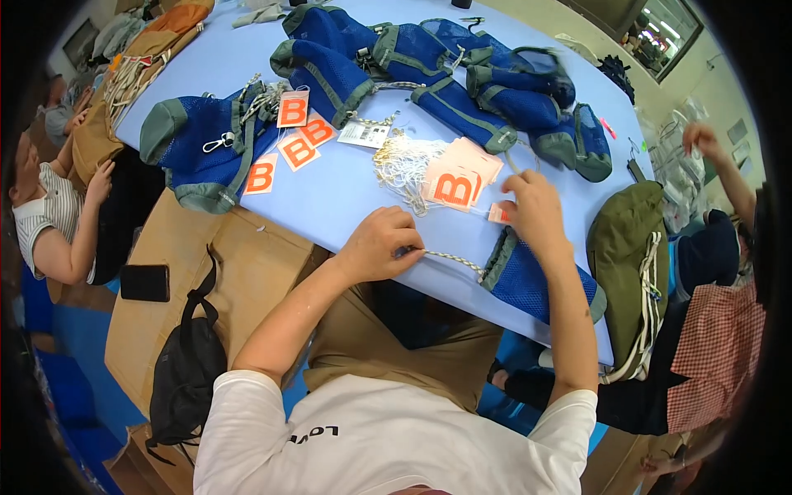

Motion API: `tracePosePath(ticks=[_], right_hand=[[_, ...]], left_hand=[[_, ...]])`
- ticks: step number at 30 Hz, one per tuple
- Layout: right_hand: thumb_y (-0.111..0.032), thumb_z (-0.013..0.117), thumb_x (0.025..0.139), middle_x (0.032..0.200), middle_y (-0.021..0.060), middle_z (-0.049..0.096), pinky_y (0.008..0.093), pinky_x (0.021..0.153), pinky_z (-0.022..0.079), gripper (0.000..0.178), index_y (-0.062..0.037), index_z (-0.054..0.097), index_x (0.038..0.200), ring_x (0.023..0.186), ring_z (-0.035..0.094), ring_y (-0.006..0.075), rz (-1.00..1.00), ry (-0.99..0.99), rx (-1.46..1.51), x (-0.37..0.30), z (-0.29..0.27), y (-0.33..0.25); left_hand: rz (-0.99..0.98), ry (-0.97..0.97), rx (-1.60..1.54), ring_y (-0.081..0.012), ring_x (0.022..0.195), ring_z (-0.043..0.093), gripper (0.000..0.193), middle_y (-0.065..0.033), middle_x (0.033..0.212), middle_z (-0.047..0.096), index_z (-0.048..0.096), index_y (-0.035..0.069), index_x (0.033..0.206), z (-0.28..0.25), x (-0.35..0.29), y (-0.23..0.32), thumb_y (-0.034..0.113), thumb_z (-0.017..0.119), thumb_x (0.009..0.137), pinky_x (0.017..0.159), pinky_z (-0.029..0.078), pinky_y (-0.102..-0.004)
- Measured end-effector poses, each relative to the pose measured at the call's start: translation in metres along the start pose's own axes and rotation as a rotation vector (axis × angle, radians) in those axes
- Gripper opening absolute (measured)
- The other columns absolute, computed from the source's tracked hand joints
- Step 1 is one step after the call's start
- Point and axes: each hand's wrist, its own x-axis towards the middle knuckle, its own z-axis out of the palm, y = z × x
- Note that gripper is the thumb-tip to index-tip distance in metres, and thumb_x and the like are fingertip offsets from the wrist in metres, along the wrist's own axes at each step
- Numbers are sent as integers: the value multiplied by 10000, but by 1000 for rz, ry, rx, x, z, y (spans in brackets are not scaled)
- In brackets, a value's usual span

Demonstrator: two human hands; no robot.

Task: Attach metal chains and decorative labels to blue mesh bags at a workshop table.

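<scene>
My left hand (384, 246) is closed, pinching the end of a pale braided drawcord (452, 261) near the table's front edge. That cord runs to a blue mesh drawstring bag (524, 276) with grey-green trim, which lies partly beneath my right forearm. Curled fingers of my right hand (536, 210) grip the edge of a small orange-and-white hang tag (498, 214), just above the bag's mouth. Beyond my hands sits a stack of similar hang tags (466, 169), with a tangle of white tag strings (404, 169) beside it.
More blue mesh bags (474, 115) are heaped at the back; another bag (202, 148) with tags lies left. An olive bag (629, 260) hangs over the right edge. A black pouch (188, 371) and phone (144, 283) rest on cardboard (247, 247). People sit at both sides.
</scene>
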Motion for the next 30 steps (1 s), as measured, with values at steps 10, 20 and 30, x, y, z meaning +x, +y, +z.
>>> tracePosePath(ticks=[10, 20, 30], right_hand=[[-115, 656, 740, 820, 124, 584, 391, 678, 458, 126, -37, 575, 797, 781, 583, 303, 48, -361, 587, 12, 35, -62], [-96, 620, 793, 744, 118, 594, 347, 618, 449, 116, -10, 544, 812, 666, 571, 251, 93, -222, 931, -5, 43, -58], [-79, 634, 812, 749, 7, 586, 205, 565, 411, 103, -14, 559, 836, 635, 501, 49, 206, -359, 1431, -15, 53, -63]], left_hand=[[-2, 8, 13, -210, 701, 524, 82, -30, 718, 541, 631, 105, 717, 0, 1, 0, 119, 689, 661, 649, 402, -324], [-134, 78, -90, -200, 667, 526, 114, -47, 732, 572, 643, 59, 788, 3, -1, -5, 70, 694, 686, 602, 418, -301], [-190, 97, 31, -205, 726, 528, 225, -60, 760, 576, 647, 47, 906, 4, 7, 0, 62, 699, 688, 643, 417, -305]])
